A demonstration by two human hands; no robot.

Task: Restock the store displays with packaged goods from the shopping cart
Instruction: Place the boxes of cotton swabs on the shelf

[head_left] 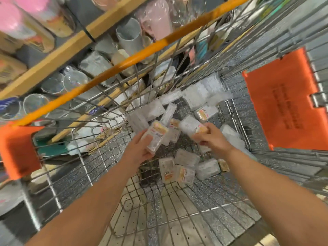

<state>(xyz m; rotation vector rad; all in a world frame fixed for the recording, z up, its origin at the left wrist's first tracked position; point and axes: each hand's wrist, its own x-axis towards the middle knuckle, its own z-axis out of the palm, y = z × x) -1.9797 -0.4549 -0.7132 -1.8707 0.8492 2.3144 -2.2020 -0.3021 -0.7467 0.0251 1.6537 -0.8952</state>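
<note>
While packets litter the cart (99, 132), both hands (left (140, 148), right (211, 137)) grip one each.

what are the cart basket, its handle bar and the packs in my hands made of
Cart basket: bare metal wire, a shiny welded grid. Handle bar: glossy orange, probably plastic sleeve. Packs in left hand and right hand: clear glossy plastic, likely film, with printed labels.

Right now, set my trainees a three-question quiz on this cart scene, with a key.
1. True or false: both hands hold a packet.
2. Where do the spare packets lie? A) on the shelf B) in the cart C) on the floor
3. Fill in: the cart's handle bar is ____.

Key
1. True: the left hand grips one packet, the right hand another.
2. B
3. orange
</note>
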